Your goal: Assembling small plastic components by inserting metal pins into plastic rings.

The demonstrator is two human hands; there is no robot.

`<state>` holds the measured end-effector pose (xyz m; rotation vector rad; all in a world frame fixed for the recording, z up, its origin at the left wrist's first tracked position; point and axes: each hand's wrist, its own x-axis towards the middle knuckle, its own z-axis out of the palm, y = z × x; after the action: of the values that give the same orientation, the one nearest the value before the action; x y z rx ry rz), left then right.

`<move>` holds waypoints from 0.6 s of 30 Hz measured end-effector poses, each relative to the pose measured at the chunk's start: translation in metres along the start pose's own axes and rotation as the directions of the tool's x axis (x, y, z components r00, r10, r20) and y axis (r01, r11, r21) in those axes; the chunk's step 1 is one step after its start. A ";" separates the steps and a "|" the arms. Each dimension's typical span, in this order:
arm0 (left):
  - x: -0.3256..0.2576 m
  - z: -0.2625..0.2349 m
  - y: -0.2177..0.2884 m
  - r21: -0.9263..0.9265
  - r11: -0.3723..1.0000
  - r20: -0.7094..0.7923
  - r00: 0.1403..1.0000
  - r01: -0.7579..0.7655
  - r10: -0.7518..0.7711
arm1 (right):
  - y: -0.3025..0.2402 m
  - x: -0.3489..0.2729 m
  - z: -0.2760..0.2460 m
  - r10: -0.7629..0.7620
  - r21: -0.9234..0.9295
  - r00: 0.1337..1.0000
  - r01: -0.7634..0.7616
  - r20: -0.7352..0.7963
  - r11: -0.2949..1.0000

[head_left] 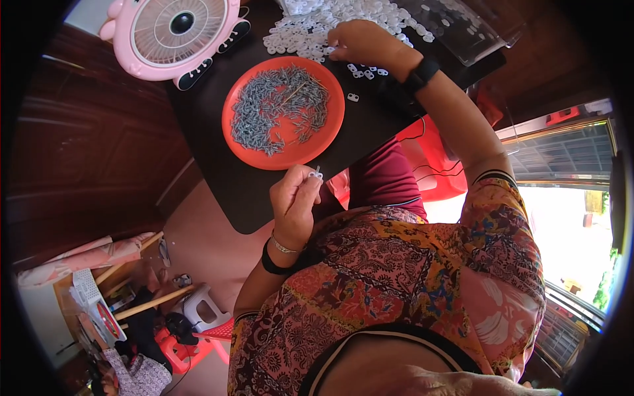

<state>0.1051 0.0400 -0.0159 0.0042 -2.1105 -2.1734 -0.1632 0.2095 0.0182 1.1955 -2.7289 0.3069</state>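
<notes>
Fingers of your left hand (294,198) pinch a small white clip (316,174), perhaps with a screw in it, just off the orange plate (333,125) at its 5 o'clock. Your right hand (362,43) rests, fingers curled, on the white clip pile (310,30) at the plate's 1 o'clock; screws (277,105) fill the plate.

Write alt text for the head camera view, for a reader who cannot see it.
Left hand pinches a small white piece beside an orange plate of small grey metal pins. Right hand reaches into a pile of white plastic pieces on a black tabletop; a pink fan stands behind.
</notes>
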 end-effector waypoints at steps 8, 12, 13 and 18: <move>0.002 0.000 0.000 -0.027 1.000 0.016 1.000 -0.011 0.011 | 0.008 0.007 0.013 -0.018 -0.082 1.000 0.016 -0.026 0.997; 0.003 -0.001 -0.003 -0.048 0.999 0.009 1.000 -0.011 0.012 | 0.020 0.007 0.011 -0.043 -0.012 0.991 0.042 -0.127 0.999; 0.003 -0.001 -0.003 -0.050 0.999 0.006 1.000 -0.010 0.010 | 0.023 0.007 0.010 -0.044 -0.012 0.991 0.043 -0.128 0.999; 0.005 -0.002 -0.003 -0.048 0.999 0.014 1.000 -0.003 0.004 | 0.031 0.005 0.001 0.134 0.405 0.989 -0.101 -0.054 0.909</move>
<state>0.1001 0.0381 -0.0187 -0.0190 -2.0637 -2.2284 -0.1900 0.2262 0.0143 1.0693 -2.7510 0.9508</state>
